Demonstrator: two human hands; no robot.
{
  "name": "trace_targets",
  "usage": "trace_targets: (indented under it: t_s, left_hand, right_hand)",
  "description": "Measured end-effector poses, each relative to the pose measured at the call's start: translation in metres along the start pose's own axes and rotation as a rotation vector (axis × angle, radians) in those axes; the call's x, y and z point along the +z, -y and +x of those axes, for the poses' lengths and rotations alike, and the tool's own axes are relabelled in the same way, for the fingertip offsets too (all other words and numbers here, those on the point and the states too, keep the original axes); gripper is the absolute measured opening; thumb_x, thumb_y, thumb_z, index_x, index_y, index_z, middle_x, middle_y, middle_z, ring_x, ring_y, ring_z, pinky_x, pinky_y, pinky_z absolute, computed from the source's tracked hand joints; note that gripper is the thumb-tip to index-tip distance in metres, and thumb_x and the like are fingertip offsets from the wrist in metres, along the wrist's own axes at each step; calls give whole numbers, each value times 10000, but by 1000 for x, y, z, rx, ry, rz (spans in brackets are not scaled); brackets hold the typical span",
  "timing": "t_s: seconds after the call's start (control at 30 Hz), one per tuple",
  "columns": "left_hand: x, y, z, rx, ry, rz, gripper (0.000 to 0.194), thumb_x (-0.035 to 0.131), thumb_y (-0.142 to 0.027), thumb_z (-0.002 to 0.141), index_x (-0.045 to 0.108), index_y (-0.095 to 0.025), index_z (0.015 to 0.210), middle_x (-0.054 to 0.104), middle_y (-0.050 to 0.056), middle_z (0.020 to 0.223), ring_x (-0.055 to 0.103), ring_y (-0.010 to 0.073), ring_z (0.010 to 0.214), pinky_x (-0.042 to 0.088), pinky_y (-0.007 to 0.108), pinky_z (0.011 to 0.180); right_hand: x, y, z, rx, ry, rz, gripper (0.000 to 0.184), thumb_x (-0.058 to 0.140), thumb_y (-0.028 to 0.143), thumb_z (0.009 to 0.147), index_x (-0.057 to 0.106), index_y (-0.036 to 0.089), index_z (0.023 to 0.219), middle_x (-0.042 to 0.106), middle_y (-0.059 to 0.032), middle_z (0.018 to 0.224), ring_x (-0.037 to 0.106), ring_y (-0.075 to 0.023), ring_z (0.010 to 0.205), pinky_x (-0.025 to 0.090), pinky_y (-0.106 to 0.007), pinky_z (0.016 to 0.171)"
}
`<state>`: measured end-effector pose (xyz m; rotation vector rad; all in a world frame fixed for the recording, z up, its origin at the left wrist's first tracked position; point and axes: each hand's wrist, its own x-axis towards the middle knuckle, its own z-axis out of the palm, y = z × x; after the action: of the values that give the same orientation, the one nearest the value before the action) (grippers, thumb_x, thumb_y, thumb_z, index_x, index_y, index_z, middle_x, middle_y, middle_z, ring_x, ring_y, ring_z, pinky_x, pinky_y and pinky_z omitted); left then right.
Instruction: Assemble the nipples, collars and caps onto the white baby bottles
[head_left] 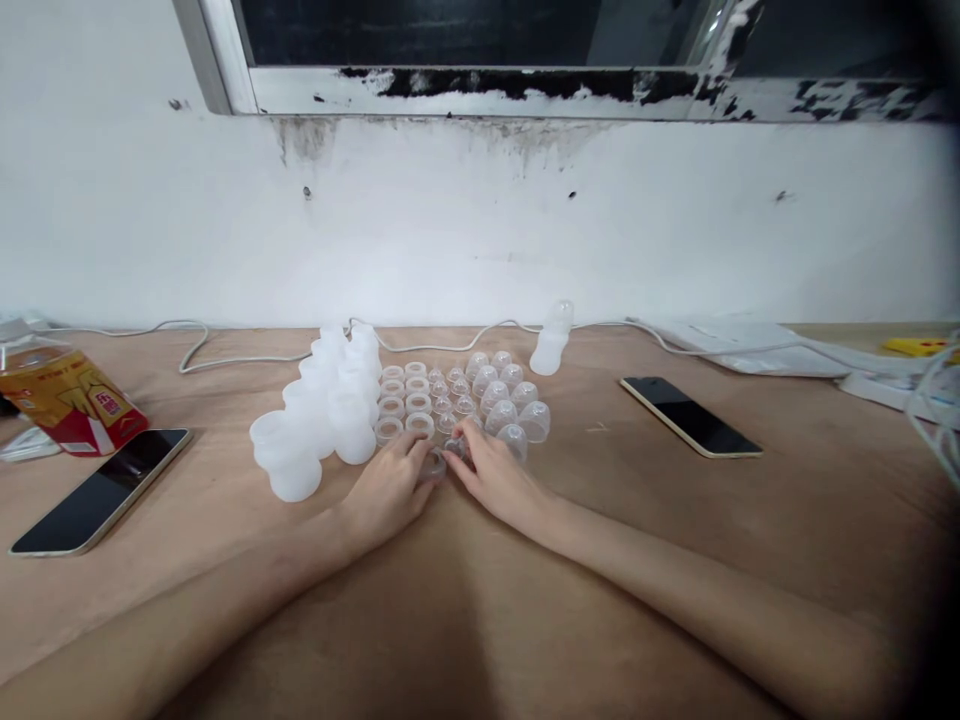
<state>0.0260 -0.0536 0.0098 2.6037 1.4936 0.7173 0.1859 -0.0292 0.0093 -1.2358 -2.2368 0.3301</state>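
Note:
My left hand [388, 488] is closed on a translucent bottle collar ring [433, 465] at the front of the rows. Right beside it, my right hand [496, 474] pinches a small clear bottle nipple [454, 447], partly hidden by the fingers. Beyond my left hand are rows of more collar rings [391, 406]. Clear nipples [444, 405] stand in rows between those rings and the domed clear caps [496, 391]. Frosted baby bottle bodies [295, 465] fill the left side of the layout. Toward the wall, one capped baby bottle [553, 338] stands apart, slightly tilted in view.
A phone [690, 415] lies to the right, another phone [101, 492] to the left by a drink bottle [67, 390] with a red-and-yellow label. A white cable [465, 338] runs along the wall. White plastic packaging [720, 345] lies at the back right.

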Motion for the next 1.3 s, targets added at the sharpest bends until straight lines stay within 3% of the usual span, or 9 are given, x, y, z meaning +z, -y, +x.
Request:
trace_targets:
  t_s: [0.1,0.4,0.7,1.07,1.17,1.3]
  left_hand:
    - [2,-3,1,66,-56,160,266,410,-178,777,450,-140,1038,413,128,1153,418,237,1039,384,401,850]
    - [-4,-4,2,109,4,391,223,370,-140,779,522,-75,927,467,153,1031,436,260,958,416,394,776]
    - [0,-6,2,99,-41,392,255,395,-239,786,518,-81,945,461,158,1076,436,260,951,406,400,790]
    - [2,-8,1,70,-82,341,318,386,-290,799,488,-77,1012,462,188,1120,444,277,996,400,419,793]
    - [-12,-13,4,110,-122,407,362,390,-280,798,451,-86,1098,424,187,1191,415,292,1058,378,423,822]
    - [-53,-6,9,84,-89,633,553,564,-233,677,386,-134,1191,305,174,1305,251,340,1201,237,487,939]
  right_hand:
    - [1,-1,0,-20,-17,-79,168,360,228,815,410,151,955,552,-86,852,535,-181,741,406,-302,650]
    - [1,-4,0,45,9,-226,160,340,182,799,420,112,917,541,-141,903,549,-214,814,423,-320,692]
    - [3,-5,1,26,17,-250,297,332,160,806,384,90,1090,537,-167,1003,542,-237,910,429,-337,722]
    - [5,-8,-1,-7,-12,-208,349,342,165,802,359,107,1146,531,-159,1020,546,-230,903,436,-348,727]
    - [4,-5,-2,-13,-8,-210,367,331,175,807,338,96,1166,515,-167,1040,545,-235,909,439,-355,731]
    - [1,-1,-3,-17,-11,-226,424,334,196,805,290,66,1206,479,-194,1076,512,-264,974,442,-372,736]
